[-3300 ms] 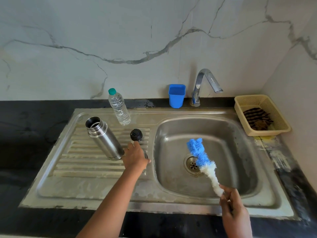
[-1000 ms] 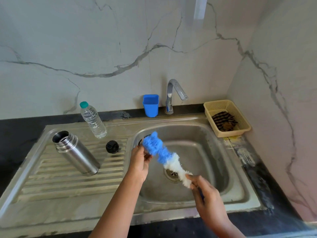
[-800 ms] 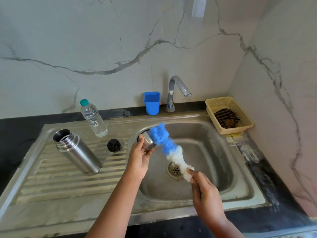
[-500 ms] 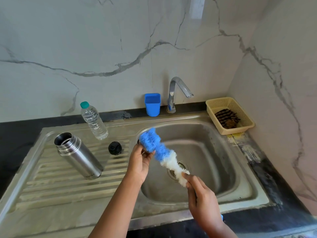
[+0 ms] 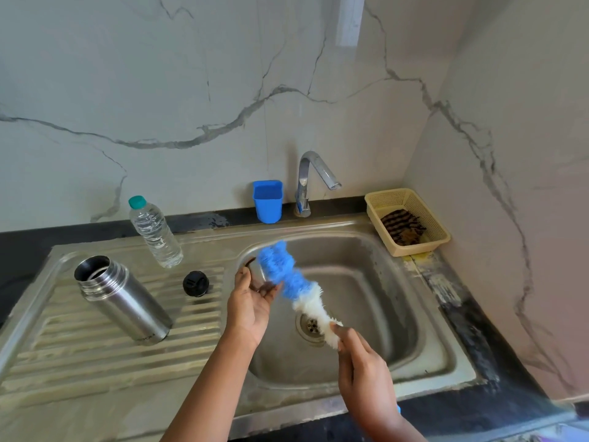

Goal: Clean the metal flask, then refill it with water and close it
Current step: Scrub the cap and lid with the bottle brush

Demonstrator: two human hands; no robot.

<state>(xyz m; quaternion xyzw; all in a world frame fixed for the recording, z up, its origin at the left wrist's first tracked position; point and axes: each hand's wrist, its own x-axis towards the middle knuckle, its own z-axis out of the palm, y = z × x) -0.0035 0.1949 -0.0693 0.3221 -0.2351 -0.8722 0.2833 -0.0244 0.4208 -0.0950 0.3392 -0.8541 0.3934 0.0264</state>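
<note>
The open metal flask (image 5: 122, 299) stands on the ribbed drainboard at the left. Its black stopper (image 5: 195, 283) lies on the drainboard to the right of it. Over the sink basin (image 5: 376, 317) my left hand (image 5: 250, 303) holds the flask's small metal cup lid (image 5: 258, 272), mostly hidden behind the brush. My right hand (image 5: 366, 373) grips the handle of a blue and white bottle brush (image 5: 294, 283). The brush's blue tip is at the mouth of the cup lid.
A capped plastic water bottle (image 5: 155, 231) stands behind the flask. A blue cup (image 5: 267, 200) and the tap (image 5: 310, 181) are at the back edge. A beige basket (image 5: 406, 220) with a striped cloth sits at the right, next to the side wall.
My left hand left the drainboard and took the cup lid over the basin. My right hand brought the brush to it, and its blue tip keeps shifting at the lid's mouth.
</note>
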